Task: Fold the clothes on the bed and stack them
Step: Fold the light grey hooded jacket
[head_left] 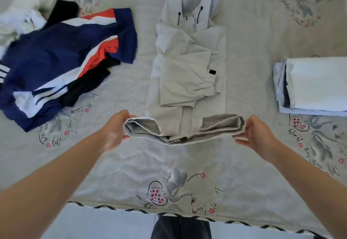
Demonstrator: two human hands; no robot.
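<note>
pale grey hooded jacket (189,65) lying lengthwise at the centre of the bed (169,163), hood away from the viewer, sleeves folded across the front, hem end lifted and turned up toward the body of the garment. left hand (116,127) pinches the left corner of the raised hem, fingers curled round the cloth; right hand (253,134) pinches the right corner likewise. to the left, an unfolded heap of navy, white, orange and black clothes (56,64). to the right, a folded stack of white and pale blue clothes (315,86). printed bedsheet beneath all.
</note>
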